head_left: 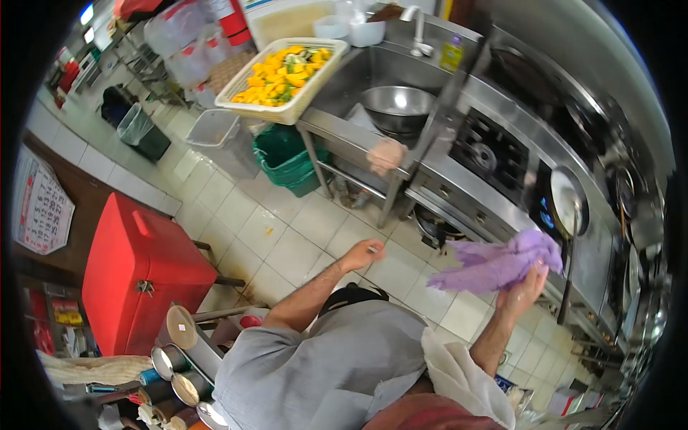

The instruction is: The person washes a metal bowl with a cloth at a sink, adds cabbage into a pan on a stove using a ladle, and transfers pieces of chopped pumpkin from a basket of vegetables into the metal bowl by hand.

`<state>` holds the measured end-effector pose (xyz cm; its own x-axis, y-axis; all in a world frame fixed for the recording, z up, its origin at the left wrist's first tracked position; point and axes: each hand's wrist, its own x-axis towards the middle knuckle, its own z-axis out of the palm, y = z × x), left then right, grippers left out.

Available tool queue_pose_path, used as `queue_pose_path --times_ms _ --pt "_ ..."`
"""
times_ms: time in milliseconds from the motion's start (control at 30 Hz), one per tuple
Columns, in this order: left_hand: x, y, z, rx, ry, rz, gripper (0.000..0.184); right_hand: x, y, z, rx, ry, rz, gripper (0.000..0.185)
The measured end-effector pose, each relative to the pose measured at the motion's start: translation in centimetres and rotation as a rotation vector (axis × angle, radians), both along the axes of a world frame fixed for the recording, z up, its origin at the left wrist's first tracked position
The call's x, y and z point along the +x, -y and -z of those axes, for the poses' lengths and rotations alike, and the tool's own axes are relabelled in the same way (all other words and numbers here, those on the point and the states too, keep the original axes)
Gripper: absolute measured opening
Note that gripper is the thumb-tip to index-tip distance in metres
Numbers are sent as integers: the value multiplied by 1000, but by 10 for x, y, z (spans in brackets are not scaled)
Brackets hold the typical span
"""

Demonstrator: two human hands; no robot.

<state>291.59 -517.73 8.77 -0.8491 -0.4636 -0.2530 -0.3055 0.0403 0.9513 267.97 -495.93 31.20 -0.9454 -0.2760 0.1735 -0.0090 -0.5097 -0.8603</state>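
Note:
My right hand [525, 288] is closed round a bunched purple cloth [494, 261], whose loose end trails to the left in front of the stove's edge. Lower on the left, my left hand [364, 255] hangs over the tiled floor with its fingers curled. A small light-and-dark spot shows at those fingers, too small to name. On the stove [459, 186], a wok [567, 197] with a long handle stands close beyond the purple cloth. A pinkish cloth [387, 155] hangs over the front edge of the sink counter [351, 132].
A metal bowl [401, 106] sits in the sink. Beside it, a cream basket [301, 107] holds cut yellow-orange pieces. Green [287, 161] and grey bins [223, 140] stand below. To the left is a red box [143, 279]; pans [623, 193] line the right side.

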Motion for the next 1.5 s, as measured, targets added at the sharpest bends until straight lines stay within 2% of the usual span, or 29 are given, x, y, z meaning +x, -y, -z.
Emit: queue_pose_path --times_ms 67,200,300,467,733,800,900,1033,1100,1133,1200,1233,1300,1333,1367,1400,1500 --pt "33 37 -10 134 -59 -250 33 13 60 -11 -22 3 -144 22" --pt "84 90 -34 70 -95 -497 31 38 160 -22 8 -10 -346 21" --pt "112 115 -58 205 -159 -699 31 51 221 -13 12 -30 -527 22" --pt "152 164 -63 233 -192 -960 32 63 307 -10 41 -69 -533 23" --pt "186 256 -65 227 -258 -1279 35 22 409 1 71 -28 -516 26" --pt "197 280 -64 228 -329 -1414 32 21 433 -4 130 -33 -362 23" --pt "229 324 -57 222 -426 -1558 32 12 466 0 221 -101 -267 25" --pt "298 399 -50 135 -618 -1809 30 -20 508 26 378 -118 4 43" --pt "336 444 -52 87 -676 -1863 28 -26 520 33 544 -209 167 43" --pt "356 466 -54 31 -739 -1904 27 -29 524 38 469 -166 164 44" --pt "399 521 -51 23 -764 -1942 22 -26 526 40 647 -226 307 46" --pt "420 544 -46 -2 -775 -1969 22 -14 531 33 730 -161 400 46" --pt "454 585 -43 1 -779 -2029 22 -19 526 35 694 -75 476 44" --pt "470 603 -43 9 -767 -2043 22 -59 503 49 651 -111 410 40" --pt "483 619 -43 -18 -754 -2052 23 -22 521 31 689 -55 468 37" --pt "496 635 -44 -47 -742 -2055 25 -37 511 33 712 14 372 36" --pt "517 676 -41 -16 -808 -2009 29 -50 492 37 800 -101 356 38"
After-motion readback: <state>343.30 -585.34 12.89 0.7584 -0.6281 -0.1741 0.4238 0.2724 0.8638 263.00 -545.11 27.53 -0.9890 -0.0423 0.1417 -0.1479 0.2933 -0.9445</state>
